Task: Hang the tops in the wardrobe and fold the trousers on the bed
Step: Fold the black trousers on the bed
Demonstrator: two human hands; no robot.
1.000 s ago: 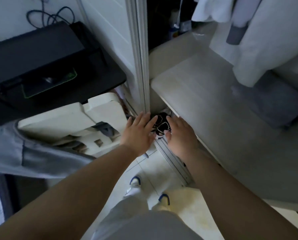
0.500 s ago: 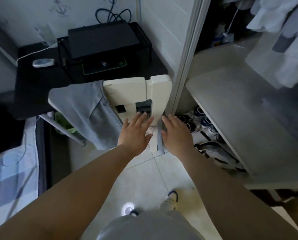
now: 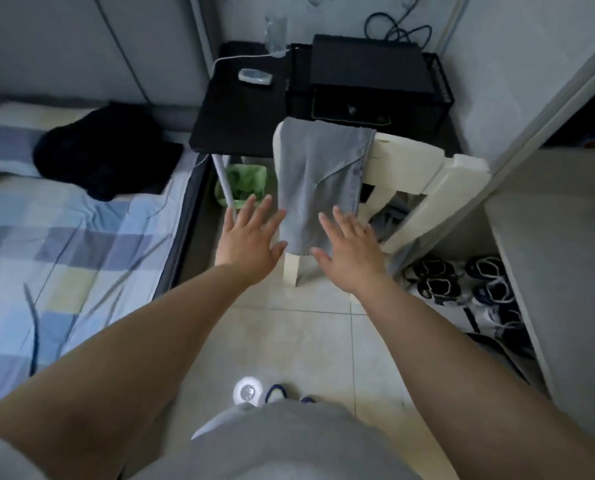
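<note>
Hanging trousers [image 3: 318, 181] lie between both hands' spread fingers [image 3: 261, 206].

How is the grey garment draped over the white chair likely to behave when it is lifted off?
The grey garment will probably be floppy: it hangs in soft folds over the white chair. It may trail, since it hangs low toward the floor. Both open hands, left hand and right hand, could likely gather it.

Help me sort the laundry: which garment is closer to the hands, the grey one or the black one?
The grey garment draped over the white chair, hanging right between both hands. The black garment lies far left on the bed.
</note>
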